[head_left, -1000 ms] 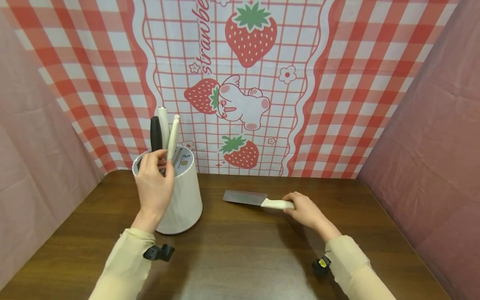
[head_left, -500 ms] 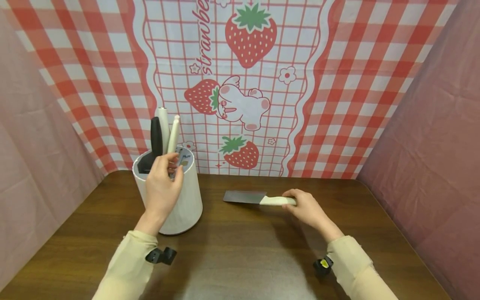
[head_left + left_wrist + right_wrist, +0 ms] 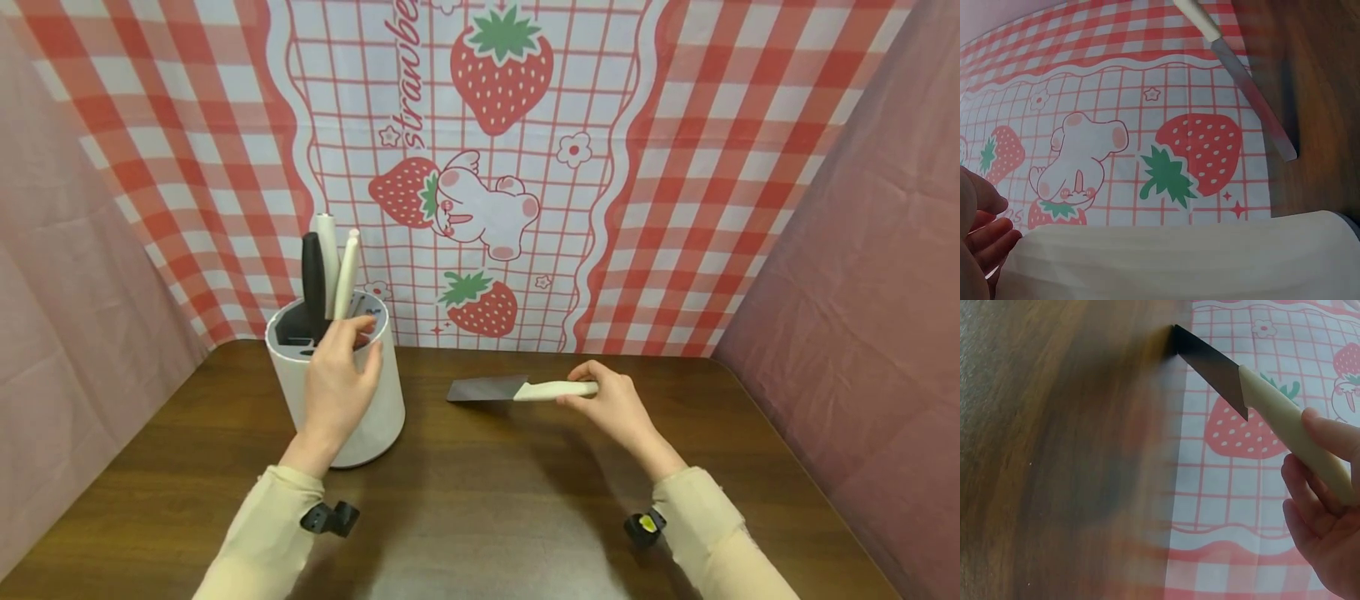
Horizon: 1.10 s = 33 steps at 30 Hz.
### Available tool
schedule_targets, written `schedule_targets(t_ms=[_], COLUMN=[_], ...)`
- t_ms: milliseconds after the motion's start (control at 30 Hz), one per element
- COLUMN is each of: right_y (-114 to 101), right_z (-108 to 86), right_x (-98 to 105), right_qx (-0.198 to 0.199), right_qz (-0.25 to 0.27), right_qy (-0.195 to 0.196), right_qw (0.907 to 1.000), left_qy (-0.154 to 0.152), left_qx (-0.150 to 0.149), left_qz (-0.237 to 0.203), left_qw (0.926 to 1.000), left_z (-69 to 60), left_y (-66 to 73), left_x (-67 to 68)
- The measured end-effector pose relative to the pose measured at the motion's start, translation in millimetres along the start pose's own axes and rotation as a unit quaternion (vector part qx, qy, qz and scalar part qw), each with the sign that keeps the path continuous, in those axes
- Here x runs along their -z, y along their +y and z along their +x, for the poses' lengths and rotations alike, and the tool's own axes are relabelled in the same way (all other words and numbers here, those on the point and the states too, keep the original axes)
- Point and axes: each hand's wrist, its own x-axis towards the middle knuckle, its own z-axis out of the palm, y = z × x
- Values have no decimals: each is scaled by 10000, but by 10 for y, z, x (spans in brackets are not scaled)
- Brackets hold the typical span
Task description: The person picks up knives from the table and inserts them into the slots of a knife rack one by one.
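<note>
My right hand (image 3: pixel 617 410) holds a cleaver (image 3: pixel 555 390) by its cream handle, with the blade pointing left close above the table. In the right wrist view, thumb and fingers close on the handle from opposite sides. My left hand (image 3: pixel 341 387) is at the front of the rim of a white round knife block (image 3: pixel 380 412), fingers bent loosely and thumb apart. Nothing shows in its grasp. Black-handled scissors or a knife, too hidden to tell, show a black handle (image 3: pixel 312 271); a white handle (image 3: pixel 327 250) and a cream handle (image 3: pixel 347 271) stand beside it in the block.
The brown wooden table (image 3: pixel 480 517) lies under everything. A strawberry-print cloth (image 3: pixel 480 108) hangs at the back, and pink cloths (image 3: pixel 847 250) close off both sides. Slots show in the grey top of the block.
My left hand has come away from the handles, moving right and down along the block's front rim. My right hand has lifted the cleaver's handle end a little; its blade has tilted.
</note>
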Motion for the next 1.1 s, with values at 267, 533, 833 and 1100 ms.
schedule_targets(t_ms=[267, 533, 833, 1100], right_y=[-90, -216, -334, -459], right_z=[31, 79, 140, 157], right_x=[31, 38, 27, 32], right_qx=[-145, -82, 369, 578], right_qz=[274, 514, 662, 1083], right_qy=[156, 362, 748, 812], right_qw=[9994, 9980, 9943, 9891], left_qy=[-129, -246, -368, -621], left_qx=[-446, -634, -585, -622], left_qz=[329, 427, 307, 130], left_qw=[9984, 9968, 9971, 9960], left_z=[-59, -107, -199, -259], left_y=[50, 106, 158, 247], left_x=[-57, -113, -185, -296])
